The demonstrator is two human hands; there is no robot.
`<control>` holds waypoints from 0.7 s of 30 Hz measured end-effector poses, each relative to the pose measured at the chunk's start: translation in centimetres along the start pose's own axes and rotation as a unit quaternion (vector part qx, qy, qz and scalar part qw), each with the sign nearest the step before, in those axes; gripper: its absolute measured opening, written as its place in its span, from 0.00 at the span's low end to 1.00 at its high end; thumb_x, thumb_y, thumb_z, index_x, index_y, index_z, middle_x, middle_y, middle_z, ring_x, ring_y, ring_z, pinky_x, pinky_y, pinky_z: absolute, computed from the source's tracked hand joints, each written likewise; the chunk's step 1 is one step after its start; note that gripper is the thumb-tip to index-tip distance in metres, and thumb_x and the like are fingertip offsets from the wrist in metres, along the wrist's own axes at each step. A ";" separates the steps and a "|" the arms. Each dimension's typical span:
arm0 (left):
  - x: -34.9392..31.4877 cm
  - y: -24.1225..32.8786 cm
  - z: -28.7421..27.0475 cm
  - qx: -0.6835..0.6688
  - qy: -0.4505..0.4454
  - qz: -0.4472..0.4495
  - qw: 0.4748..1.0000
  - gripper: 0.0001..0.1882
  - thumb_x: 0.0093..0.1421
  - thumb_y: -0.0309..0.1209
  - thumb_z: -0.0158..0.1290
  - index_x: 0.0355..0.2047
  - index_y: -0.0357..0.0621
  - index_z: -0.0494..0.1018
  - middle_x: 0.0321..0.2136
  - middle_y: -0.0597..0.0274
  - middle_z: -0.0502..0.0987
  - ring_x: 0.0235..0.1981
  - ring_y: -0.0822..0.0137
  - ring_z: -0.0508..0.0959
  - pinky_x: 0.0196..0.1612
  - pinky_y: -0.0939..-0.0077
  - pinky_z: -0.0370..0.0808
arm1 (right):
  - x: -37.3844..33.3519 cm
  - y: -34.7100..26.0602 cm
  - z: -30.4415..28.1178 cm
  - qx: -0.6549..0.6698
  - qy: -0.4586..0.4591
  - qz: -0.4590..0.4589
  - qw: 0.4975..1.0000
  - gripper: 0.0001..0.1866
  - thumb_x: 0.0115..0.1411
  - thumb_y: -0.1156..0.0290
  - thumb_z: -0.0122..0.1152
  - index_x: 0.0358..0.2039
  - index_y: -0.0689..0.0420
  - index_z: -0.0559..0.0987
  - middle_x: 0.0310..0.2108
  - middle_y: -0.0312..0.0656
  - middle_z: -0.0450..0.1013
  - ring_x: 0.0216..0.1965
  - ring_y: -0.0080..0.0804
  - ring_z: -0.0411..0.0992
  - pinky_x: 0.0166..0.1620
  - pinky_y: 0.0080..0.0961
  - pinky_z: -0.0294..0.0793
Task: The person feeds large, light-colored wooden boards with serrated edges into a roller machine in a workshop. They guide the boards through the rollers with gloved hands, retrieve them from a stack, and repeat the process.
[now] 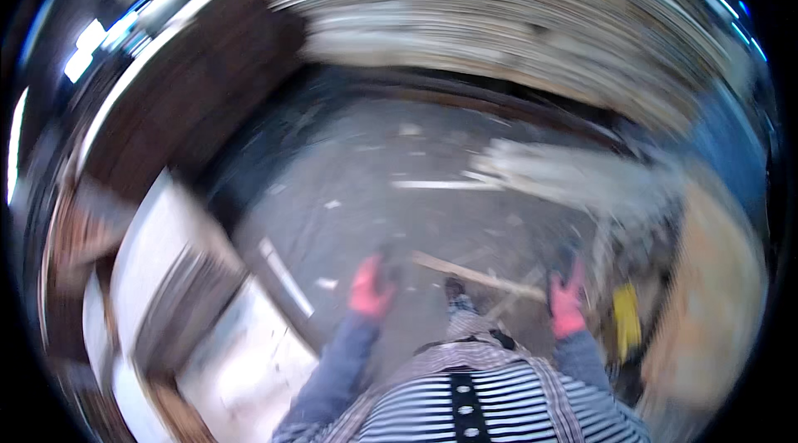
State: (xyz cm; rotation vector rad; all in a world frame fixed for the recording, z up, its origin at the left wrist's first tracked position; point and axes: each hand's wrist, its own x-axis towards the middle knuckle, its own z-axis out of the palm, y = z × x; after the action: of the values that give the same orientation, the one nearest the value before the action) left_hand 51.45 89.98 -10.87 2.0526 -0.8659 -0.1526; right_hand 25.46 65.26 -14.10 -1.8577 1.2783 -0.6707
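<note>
My left hand (371, 288), in a pink glove with dark patches, hangs in front of me over the grey floor. Motion smears its fingers, and no held thing shows in it. My right hand (568, 300) wears a matching glove, thumb and fingers apart with nothing visible between them. A narrow wooden strip (480, 275) slants across the floor between the hands, its right end appearing close to my right hand. My shoe (455, 287) shows beside the strip. A yellow object (627, 322) lies right of my right hand, its kind too blurred to tell.
Stacked pale sheets (499, 19) line the far side. Dark brown panels (195, 86) stand at left, above white boards (249, 360). Crumpled translucent sheeting (573, 177) and a thin white strip (445, 185) lie on the floor. A tan board (711, 302) rises at right.
</note>
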 end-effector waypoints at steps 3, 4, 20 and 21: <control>6.8 -4.3 -3.0 0.006 0.032 -0.022 0.999 0.25 0.50 0.33 0.49 0.48 0.39 0.60 0.45 0.46 0.64 0.48 0.53 0.64 0.49 0.69 0.62 | 9.9 -0.9 9.3 0.034 0.002 -0.162 0.986 0.32 0.51 0.72 0.49 0.55 0.62 0.50 0.55 0.49 0.49 0.57 0.39 0.47 0.58 0.30 0.45; 8.3 -4.1 -4.9 -0.009 0.040 -0.056 0.998 0.24 0.50 0.33 0.49 0.48 0.39 0.60 0.45 0.46 0.64 0.47 0.53 0.64 0.48 0.69 0.62 | 12.9 -4.1 13.0 0.014 -0.047 -0.173 0.984 0.31 0.51 0.72 0.49 0.55 0.62 0.50 0.55 0.49 0.49 0.57 0.39 0.47 0.58 0.30 0.45; 30.6 -40.5 -29.4 -0.070 0.299 -0.327 0.894 0.21 0.54 0.36 0.45 0.47 0.39 0.62 0.42 0.52 0.69 0.45 0.60 0.68 0.48 0.74 0.63 | 23.4 -53.1 66.5 -0.007 -0.401 -0.471 0.786 0.43 0.42 0.57 0.60 0.53 0.66 0.53 0.52 0.56 0.52 0.54 0.48 0.51 0.55 0.32 0.50; 34.2 -41.8 -31.7 -0.101 0.296 -0.295 0.903 0.22 0.54 0.36 0.46 0.47 0.40 0.62 0.43 0.52 0.68 0.46 0.60 0.68 0.49 0.74 0.63 | 24.4 -54.3 68.6 -0.020 -0.398 -0.464 0.791 0.43 0.42 0.56 0.60 0.53 0.66 0.52 0.52 0.56 0.52 0.54 0.48 0.51 0.56 0.32 0.50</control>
State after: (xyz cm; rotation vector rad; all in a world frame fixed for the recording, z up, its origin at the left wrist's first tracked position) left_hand 111.83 105.57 -16.71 1.9355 0.1532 0.0569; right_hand 115.68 73.77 -8.19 -2.3694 -0.2289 -0.2208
